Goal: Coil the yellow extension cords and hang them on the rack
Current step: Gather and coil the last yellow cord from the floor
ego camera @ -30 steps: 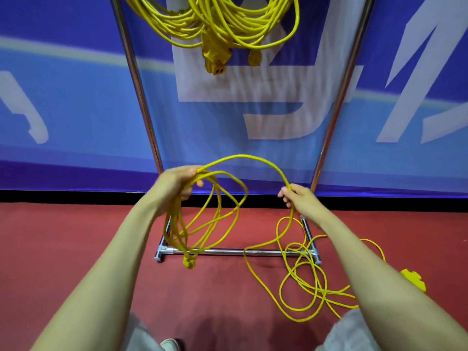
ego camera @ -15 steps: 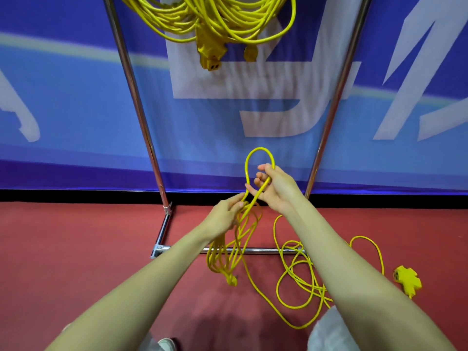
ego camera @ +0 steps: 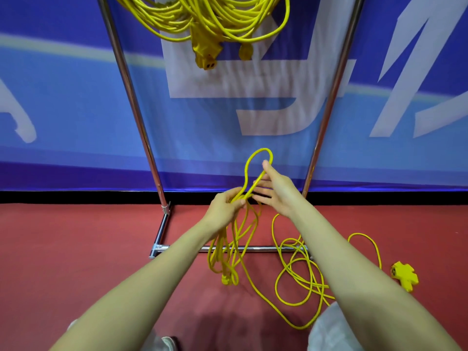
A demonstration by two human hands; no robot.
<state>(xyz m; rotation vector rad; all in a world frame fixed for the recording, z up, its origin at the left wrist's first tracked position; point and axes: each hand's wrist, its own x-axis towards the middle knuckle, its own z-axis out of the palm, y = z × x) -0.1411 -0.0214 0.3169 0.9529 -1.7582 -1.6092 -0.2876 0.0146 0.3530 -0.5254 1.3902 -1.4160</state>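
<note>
**Q:** What do we note nearest the camera?

**A:** We note a shoe tip (ego camera: 169,343) and a pale trouser knee (ego camera: 329,333) at the lower edge, on the red floor (ego camera: 76,249). Both forearms reach forward over it.

**Q:** Where do we find the extension cord?

**A:** We find the extension cord (ego camera: 224,245) in two parts.
- The loose part lies in slack loops on the floor under the right forearm. It crosses the rack's base bar and ends at a yellow socket block (ego camera: 405,274) lying at far right.
- The gathered part hangs in long loops from the left hand, with the plug (ego camera: 226,279) lowest. We cannot tell whether the plug touches the floor.

**Q:** How do we record the grip?

**A:**
- Left hand (ego camera: 224,209): the fingers are curled round the gathered loops and grasp them.
- Right hand (ego camera: 278,191): it sits just beside the left. The thumb is raised and the cord is pinched between thumb and forefinger, with the other fingers nearly straight.
- A narrow loop stands upright above both hands.

**Q:** And beyond the hands?

**A:** We see the rack (ego camera: 131,97), with a chrome base on the floor and two uprights rising out of view. Hung coils (ego camera: 228,24) of yellow cord hang between the uprights at the top, and a socket end (ego camera: 205,57) dangles below them. A blue banner (ego camera: 63,97) with white lettering stands behind the rack.
</note>
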